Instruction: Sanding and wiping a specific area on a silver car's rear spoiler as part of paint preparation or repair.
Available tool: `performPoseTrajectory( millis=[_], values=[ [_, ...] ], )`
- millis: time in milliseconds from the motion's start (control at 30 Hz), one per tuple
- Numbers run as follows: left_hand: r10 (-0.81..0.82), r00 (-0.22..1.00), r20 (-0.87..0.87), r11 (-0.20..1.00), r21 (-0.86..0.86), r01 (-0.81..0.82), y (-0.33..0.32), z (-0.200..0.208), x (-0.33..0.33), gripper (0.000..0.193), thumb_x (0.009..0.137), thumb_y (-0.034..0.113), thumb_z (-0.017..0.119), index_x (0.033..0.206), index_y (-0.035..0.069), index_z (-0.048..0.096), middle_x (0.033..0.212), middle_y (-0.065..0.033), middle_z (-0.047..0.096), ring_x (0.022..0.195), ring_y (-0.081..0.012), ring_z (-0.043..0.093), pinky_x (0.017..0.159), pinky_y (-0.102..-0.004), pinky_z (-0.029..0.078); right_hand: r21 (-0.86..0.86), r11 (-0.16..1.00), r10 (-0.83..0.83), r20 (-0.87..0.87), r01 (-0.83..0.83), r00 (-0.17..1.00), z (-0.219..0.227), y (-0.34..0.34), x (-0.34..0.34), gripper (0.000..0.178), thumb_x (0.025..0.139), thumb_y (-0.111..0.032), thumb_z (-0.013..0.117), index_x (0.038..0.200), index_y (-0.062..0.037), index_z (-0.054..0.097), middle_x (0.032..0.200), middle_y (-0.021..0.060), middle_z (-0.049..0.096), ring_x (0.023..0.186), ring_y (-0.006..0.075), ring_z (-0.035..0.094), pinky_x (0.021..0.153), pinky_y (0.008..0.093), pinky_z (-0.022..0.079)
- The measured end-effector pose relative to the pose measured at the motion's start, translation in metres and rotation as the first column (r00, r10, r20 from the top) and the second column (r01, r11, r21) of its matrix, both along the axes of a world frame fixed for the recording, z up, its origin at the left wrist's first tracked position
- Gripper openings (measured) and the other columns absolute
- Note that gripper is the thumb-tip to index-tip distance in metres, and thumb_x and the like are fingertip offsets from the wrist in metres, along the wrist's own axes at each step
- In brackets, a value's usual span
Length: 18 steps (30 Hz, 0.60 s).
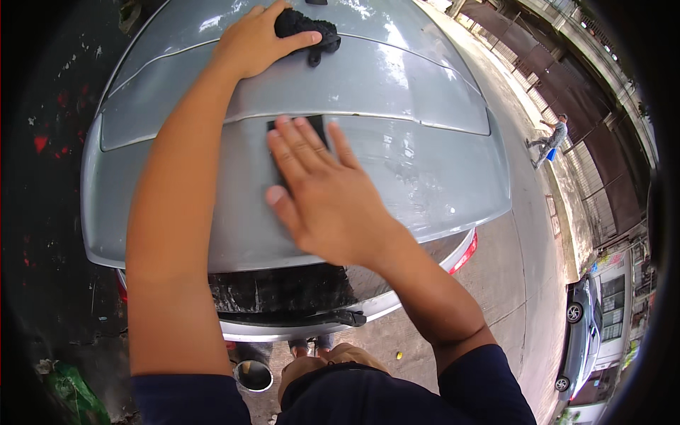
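My left hand [253, 41] grips a bunched black cloth [309, 30] against the silver car roof [180, 74], with the thumb laid over it. Lower down, my right hand [322, 188] lies flat with its fingers spread. Under its fingers is a thin dark square sheet [316, 126], pressed against the silver rear spoiler [439, 170]; most of the sheet is hidden by the hand. The spoiler's surface has wet-looking streaks to the right of that hand. Whether the sheet is sandpaper or a cloth pad, I cannot tell.
Below the spoiler are the dark rear window [276, 290] and a wiper [340, 319]. A bucket [253, 376] stands on the ground by my feet. Green plastic [74, 393] lies at lower left. To the right, a person [552, 140] walks on the street and a car [582, 333] is parked.
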<state>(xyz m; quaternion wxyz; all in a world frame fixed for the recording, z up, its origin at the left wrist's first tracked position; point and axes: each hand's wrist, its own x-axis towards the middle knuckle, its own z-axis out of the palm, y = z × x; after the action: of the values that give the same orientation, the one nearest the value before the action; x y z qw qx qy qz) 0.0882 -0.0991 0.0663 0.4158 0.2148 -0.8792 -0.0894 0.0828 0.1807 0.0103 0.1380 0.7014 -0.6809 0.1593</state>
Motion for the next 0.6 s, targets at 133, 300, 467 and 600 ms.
performPoseTrajectory(
  millis=[133, 300, 467, 600],
  values=[
    [-0.008, 1.0, 0.002, 0.999, 0.035, 0.008, -0.013, -0.018, 0.007, 0.083, 0.085, 0.073, 0.076, 0.141, 0.013, 0.063, 0.132, -0.0181, 0.069, 0.126, -0.0367, 0.065, 0.106, -0.0467, 0.051, 0.01, 0.997, -0.077, -0.004, 0.077, 0.997, 0.0, 0.02, -0.019, 0.063, 0.108, -0.034, 0.049, 0.161, 0.0016, 0.045, 0.169, 0.021, 0.042, 0.16, 0.0354, 0.035, 0.133, 0.0559, 0.013],
    [0.014, 1.0, -0.005, 1.0, -0.012, -0.014, -0.015, -0.009, 0.002, 0.087, 0.083, 0.076, 0.075, 0.143, 0.014, 0.063, 0.132, -0.0173, 0.068, 0.124, -0.0383, 0.066, 0.106, -0.0477, 0.051, -0.027, 0.994, -0.098, 0.125, 0.102, 0.987, 0.017, 0.047, -0.048, 0.058, 0.104, -0.027, 0.053, 0.15, 0.0076, 0.054, 0.159, 0.0244, 0.052, 0.151, 0.0414, 0.046, 0.13, 0.058, 0.022],
    [-0.028, 0.999, -0.04, 0.999, 0.016, 0.029, -0.024, -0.011, 0.007, 0.085, 0.084, 0.073, 0.077, 0.143, 0.015, 0.063, 0.132, -0.0168, 0.068, 0.122, -0.0387, 0.067, 0.104, -0.0476, 0.052, -0.097, 0.994, 0.056, 0.103, -0.046, 0.993, 0.008, 0.002, -0.025, 0.056, 0.102, -0.027, 0.054, 0.147, 0.0059, 0.058, 0.158, 0.0217, 0.054, 0.152, 0.0383, 0.046, 0.131, 0.056, 0.023],
    [-0.004, 1.0, 0.003, 1.0, 0.015, 0.004, -0.008, -0.004, 0.006, 0.083, 0.085, 0.071, 0.078, 0.142, 0.012, 0.063, 0.132, -0.0181, 0.068, 0.121, -0.0398, 0.067, 0.105, -0.0465, 0.052, -0.044, 0.992, -0.103, 0.215, 0.115, 0.971, 0.014, 0.065, -0.096, 0.056, 0.102, -0.027, 0.053, 0.148, 0.0043, 0.058, 0.159, 0.0194, 0.054, 0.154, 0.0351, 0.045, 0.132, 0.0552, 0.021]
  ],
)
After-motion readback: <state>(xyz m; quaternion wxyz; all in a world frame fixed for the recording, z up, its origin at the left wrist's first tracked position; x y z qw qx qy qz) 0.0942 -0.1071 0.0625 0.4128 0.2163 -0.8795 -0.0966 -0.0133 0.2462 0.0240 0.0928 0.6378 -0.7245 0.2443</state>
